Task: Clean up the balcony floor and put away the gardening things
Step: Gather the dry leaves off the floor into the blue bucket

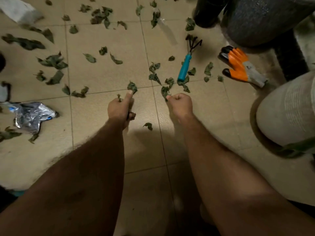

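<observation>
Several dry green leaves (54,61) lie scattered over the beige tiled floor (105,72). My left hand (120,109) grips a bunch of leaves, bits sticking out at both ends of the fist, and its thumb touches a leaf (132,86) on the floor. My right hand (179,104) is curled, pinching a leaf (165,92) at the fingertips. A small hand rake (186,63) with a teal handle lies to the upper right. An orange and grey gardening glove (242,67) lies further right.
A crumpled silver foil wrapper (30,116) lies at the left. A white pot (288,109) stands at the right, a dark grey pot (265,19) and a black pot (209,12) at the top right. A clear plastic strip (167,31) lies near the rake.
</observation>
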`<state>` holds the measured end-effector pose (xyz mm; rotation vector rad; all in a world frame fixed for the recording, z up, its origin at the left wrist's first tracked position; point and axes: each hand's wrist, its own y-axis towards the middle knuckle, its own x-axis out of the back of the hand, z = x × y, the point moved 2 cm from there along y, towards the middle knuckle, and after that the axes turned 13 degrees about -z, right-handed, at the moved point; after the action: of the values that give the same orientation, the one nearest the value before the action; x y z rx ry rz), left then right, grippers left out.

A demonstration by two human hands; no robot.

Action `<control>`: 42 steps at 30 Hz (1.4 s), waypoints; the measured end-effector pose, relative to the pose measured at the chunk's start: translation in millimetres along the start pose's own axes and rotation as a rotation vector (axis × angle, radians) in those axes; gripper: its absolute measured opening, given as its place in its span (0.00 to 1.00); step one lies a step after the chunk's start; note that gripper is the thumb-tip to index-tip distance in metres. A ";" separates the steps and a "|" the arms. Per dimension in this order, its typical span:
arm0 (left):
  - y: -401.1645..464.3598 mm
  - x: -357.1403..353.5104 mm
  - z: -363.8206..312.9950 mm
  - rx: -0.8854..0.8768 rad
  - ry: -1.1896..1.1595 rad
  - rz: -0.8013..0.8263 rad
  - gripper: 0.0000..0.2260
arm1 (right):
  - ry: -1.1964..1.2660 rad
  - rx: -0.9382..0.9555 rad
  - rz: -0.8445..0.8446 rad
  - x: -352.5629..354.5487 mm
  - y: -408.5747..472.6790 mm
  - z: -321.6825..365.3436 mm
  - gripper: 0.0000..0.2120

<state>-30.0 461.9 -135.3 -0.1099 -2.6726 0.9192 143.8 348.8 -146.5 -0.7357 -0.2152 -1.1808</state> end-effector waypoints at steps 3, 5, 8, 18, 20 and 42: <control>7.1 9.6 8.9 -0.235 0.331 -0.095 0.15 | -0.159 0.173 -0.082 -20.9 -0.8 8.9 0.12; 11.9 11.7 12.1 -0.297 0.448 -0.128 0.16 | -0.341 0.253 -0.080 -27.1 0.0 15.6 0.15; 14.6 10.5 10.6 -0.374 0.566 -0.153 0.19 | -0.465 0.263 -0.056 -34.4 5.5 20.6 0.13; 6.0 -0.8 13.8 -0.490 0.753 -0.162 0.10 | 0.379 -0.310 0.348 -16.4 -8.1 11.7 0.08; 6.0 -0.6 13.0 -0.489 0.729 -0.156 0.08 | 0.314 -0.257 0.395 -11.7 -13.2 7.5 0.09; -1.8 6.9 21.1 -0.565 0.729 -0.083 0.09 | 0.508 -0.437 0.509 2.8 -11.0 -1.7 0.08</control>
<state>-43.1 449.3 -148.1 -0.3732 -2.1298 0.0324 134.7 343.6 -141.8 -0.7793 0.6395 -0.8881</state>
